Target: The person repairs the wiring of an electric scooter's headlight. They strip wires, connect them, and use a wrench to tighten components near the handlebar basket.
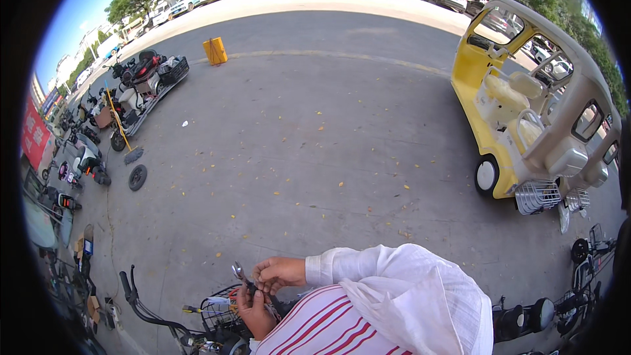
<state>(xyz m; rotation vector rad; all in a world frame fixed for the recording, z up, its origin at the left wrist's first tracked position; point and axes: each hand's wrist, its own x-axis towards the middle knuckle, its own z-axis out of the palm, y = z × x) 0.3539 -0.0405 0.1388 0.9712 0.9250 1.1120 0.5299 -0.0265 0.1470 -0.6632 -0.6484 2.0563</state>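
My left hand [255,315] is closed around a tool with metal jaws [238,271] that looks like pliers, its tips pointing up and away. Close against it, my right hand [282,272] has its fingers curled and pinched at the dark part of the tool. What those fingers hold is too small to make out. Below the hands is a black wire basket [217,312] with orange and light-coloured items in it. A screwdriver with a yellow handle [190,309] pokes out at the basket's left side. Left of it runs a black handlebar [148,315].
A yellow and beige three-wheeler [490,125] stands at right, with scooters [526,319] near the lower right. Parked scooters [141,85], a loose tyre [137,177] and a broom [131,154] are at left. A yellow box [214,51] stands farther off on the pavement.
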